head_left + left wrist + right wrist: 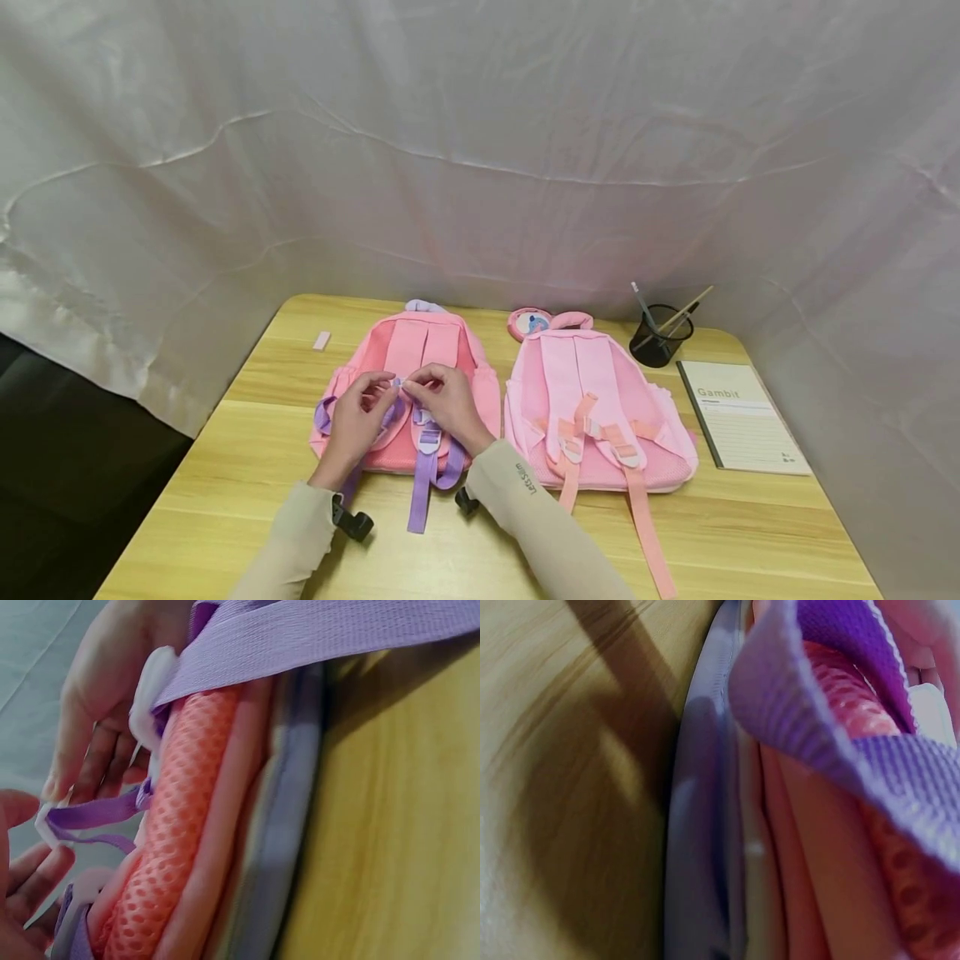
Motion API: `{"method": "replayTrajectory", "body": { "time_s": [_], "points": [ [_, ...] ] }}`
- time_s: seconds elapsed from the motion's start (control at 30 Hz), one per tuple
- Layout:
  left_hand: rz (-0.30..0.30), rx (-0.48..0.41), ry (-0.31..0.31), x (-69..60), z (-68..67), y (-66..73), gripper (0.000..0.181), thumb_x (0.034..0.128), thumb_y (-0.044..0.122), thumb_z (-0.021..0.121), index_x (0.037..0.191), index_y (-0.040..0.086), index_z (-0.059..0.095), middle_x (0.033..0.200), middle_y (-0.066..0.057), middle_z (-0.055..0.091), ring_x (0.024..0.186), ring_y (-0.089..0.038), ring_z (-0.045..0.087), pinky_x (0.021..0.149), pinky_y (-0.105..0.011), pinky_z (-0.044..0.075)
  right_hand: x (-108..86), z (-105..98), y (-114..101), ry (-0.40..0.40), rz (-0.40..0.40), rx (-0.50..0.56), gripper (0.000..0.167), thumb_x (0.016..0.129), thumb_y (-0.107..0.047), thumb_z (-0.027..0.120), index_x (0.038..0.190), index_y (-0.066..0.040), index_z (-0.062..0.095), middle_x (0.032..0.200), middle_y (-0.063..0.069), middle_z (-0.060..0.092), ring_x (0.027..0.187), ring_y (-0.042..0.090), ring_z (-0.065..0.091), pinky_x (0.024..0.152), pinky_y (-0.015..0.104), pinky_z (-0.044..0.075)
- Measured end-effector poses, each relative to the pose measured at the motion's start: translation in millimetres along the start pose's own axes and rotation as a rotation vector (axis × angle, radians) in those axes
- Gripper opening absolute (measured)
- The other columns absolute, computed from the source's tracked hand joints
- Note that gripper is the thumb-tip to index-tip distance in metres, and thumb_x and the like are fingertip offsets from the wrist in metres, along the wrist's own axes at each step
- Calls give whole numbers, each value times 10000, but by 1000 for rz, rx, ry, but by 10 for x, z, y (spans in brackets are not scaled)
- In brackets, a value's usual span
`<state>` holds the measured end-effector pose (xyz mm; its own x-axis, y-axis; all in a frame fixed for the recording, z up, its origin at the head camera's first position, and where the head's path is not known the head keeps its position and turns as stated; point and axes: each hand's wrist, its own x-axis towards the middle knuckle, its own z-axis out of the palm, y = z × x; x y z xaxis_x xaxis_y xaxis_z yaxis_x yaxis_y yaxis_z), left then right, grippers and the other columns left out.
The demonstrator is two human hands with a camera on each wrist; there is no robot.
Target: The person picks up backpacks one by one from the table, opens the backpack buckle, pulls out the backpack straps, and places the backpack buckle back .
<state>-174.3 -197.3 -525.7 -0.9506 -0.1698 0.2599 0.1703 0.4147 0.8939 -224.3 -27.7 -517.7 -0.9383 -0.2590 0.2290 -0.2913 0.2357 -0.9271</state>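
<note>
Pale grey, glossy curtain fabric (480, 150) surrounds the yellow wood-grain table (240, 467) I watch from afar. Taking clock positions from the table's middle, I have a coral-pink fabric backpack (408, 350) at ten o'clock, straps upward, and just beside it, at two, a light-pink fabric backpack (592, 375) with peach webbing straps (649, 533). Long beige sleeves (547, 529) reach in from the six o'clock side; the right one carries lettering I read as "Lets Slim". At three o'clock lies a cream-covered notebook (742, 417) titled "Gambit", its finer print too small for me.

Over the coral bag, the left hand (356, 421) and the right hand (447, 406) both pinch one small white plastic clip (43, 825), thumbs against fingertips; my left wrist view shows it raised off the padded straps, threaded with narrow purple webbing (94, 814).

Near two o'clock, a round black mesh cup (649, 350) holds a grey pencil (642, 303), a yellowish stick (696, 298) and something darker. A small pale-pink block (321, 341) sits at ten, beyond the coral bag's side.
</note>
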Motion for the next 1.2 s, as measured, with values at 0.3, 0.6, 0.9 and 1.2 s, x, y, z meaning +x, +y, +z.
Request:
{"method": "replayTrajectory", "body": {
  "time_s": [0.3, 0.6, 0.9, 1.2],
  "points": [
    [-58, -37, -84, 33, -44, -47, 248, 1017, 308, 680, 1203, 147, 709, 1057, -66, 723, 940, -192, 640, 806, -266, 522, -4, 10, 19, 10, 0, 45, 74, 923, -210, 800, 937, -139, 791, 860, 42, 756, 695, 67, 611, 621, 179, 493],
    [-121, -122, -50, 32, -34, -42, 233, 1018, 198, 676, 1212, 72, 700, 1096, -138, 722, 910, -133, 639, 799, -223, 511, -23, 14, 18, -18, -45, 66, 269, 933, -168, 785, 1173, -62, 729, 1030, 74, 784, 950, 188, 747, 854, 253, 583],
    [-145, -206, -20, 2, -45, -70, 259, 1032, 164, 647, 1236, 8, 684, 1115, -202, 695, 907, -73, 609, 830, -184, 486, -52, 39, 31, -87, 34, 4, 184, 915, -221, 810, 1047, -103, 759, 1023, 37, 782, 914, 111, 730, 832, 231, 576],
    [-160, -200, -25, -7, -48, -88, 255, 1038, 178, 641, 1249, 39, 677, 1100, -118, 694, 928, -87, 602, 817, -189, 480, -49, 30, 35, -105, -6, -50, 139, 934, -239, 790, 1031, -140, 795, 991, -8, 787, 884, 62, 710, 818, 222, 565]
  ]
}}
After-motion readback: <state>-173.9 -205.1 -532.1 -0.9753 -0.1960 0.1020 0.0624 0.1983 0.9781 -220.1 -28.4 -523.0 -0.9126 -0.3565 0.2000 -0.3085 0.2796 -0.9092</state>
